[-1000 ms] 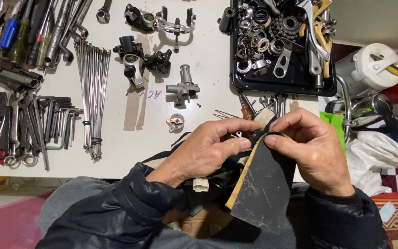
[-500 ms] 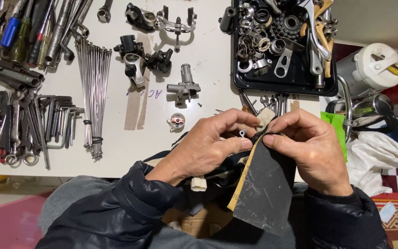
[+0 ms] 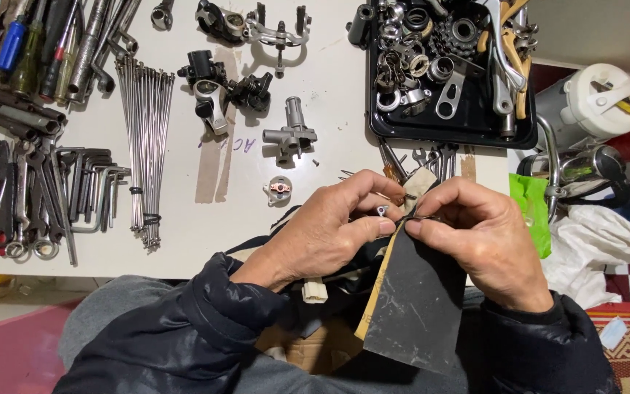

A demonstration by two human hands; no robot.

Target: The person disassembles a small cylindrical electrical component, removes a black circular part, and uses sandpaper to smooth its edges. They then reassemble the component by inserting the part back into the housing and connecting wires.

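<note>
My left hand (image 3: 329, 230) pinches a small silver metal part (image 3: 382, 211) between thumb and forefinger, just above my lap at the table's near edge. My right hand (image 3: 479, 237) grips the top edge of a dark sheet of sandpaper (image 3: 413, 303), which hangs down over my lap with its tan back showing on the left side. The fingertips of both hands meet at the small part, which touches the sandpaper's top edge. Dark jacket sleeves cover both wrists.
The white table (image 3: 329, 87) carries a black tray (image 3: 380, 130) of metal bike parts, a bundle of spokes (image 3: 146, 146), hex keys (image 3: 100, 182), wrenches and screwdrivers (image 3: 16, 44) at left, and loose brake parts (image 3: 220, 91). A white canister (image 3: 592, 98) and rags (image 3: 599, 241) lie right.
Both hands stay together at the sandpaper's top edge; the fingers have shifted only slightly around the small part.
</note>
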